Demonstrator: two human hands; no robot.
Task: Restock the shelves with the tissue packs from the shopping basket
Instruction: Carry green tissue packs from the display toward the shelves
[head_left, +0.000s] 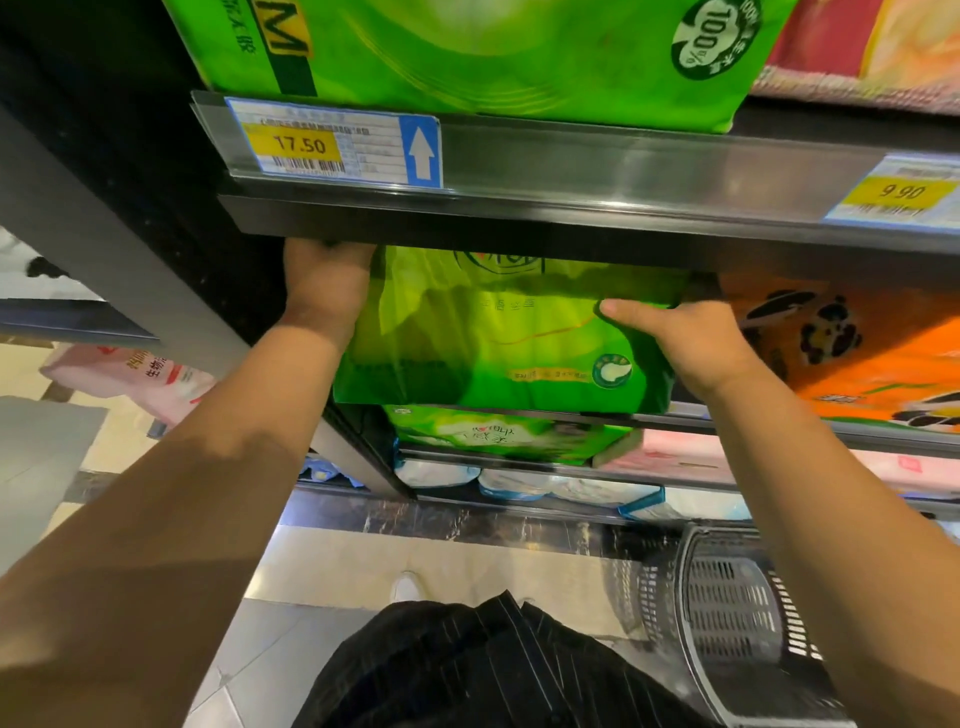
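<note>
A green tissue pack lies partly inside the middle shelf, its front end sticking out over the shelf edge. My left hand is against the pack's left side, with its fingers hidden under the shelf above. My right hand grips the pack's right front corner, thumb laid across the top. The black shopping basket stands on the floor at the lower right; its inside looks dark and I cannot make out any packs in it.
An orange pack with panda print fills the shelf right of the green one. The shelf above carries a large green pack and price tags. Lower shelves hold green, pink and white packs. A pink bag lies on the floor left.
</note>
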